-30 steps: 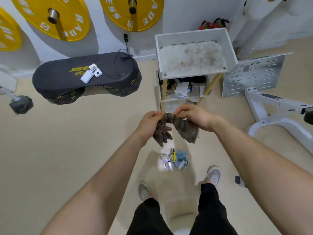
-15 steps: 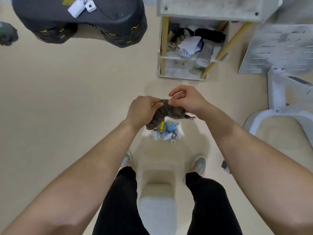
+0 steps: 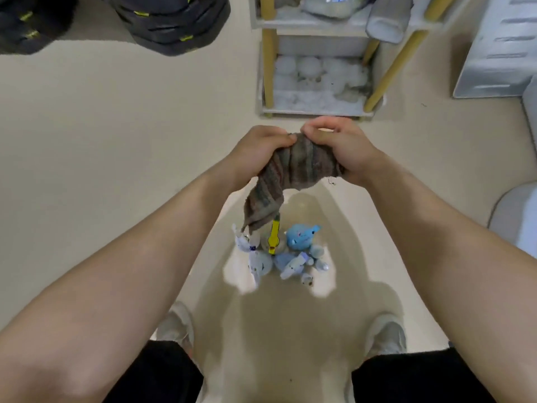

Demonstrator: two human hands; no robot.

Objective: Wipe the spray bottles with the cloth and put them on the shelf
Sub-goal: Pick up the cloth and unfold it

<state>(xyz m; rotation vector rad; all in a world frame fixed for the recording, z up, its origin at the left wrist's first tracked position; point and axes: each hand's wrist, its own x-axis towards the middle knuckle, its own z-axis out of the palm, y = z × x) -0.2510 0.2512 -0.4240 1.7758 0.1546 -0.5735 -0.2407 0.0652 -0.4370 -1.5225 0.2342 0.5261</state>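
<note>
Left hand: fingers curled, pinching one end of the cloth at its upper edge.
Right hand: fingers curled, gripping the other end, which is bunched against the palm.
Cloth: a striped brownish rag held taut between the two hands, well above the floor. One loose corner hangs towards the bottles. It is probably being gathered into a pad for wiping.
Spray bottles: a tight cluster on the floor, directly below the hands and ahead of the person's shoes. A blue spray head and a yellow trigger stand out. Neither hand touches a bottle. Grouping them likely keeps each within easy reach.
Shelf: white tiers on yellow posts, standing on the floor just beyond the hands and close enough for short transfers. Its lower tiers hold pale clutter too blurred to name.
Stage, as judged: the cloth is being readied, and wiping and shelving are not yet begun.
Far left corner: dark padded equipment.
</note>
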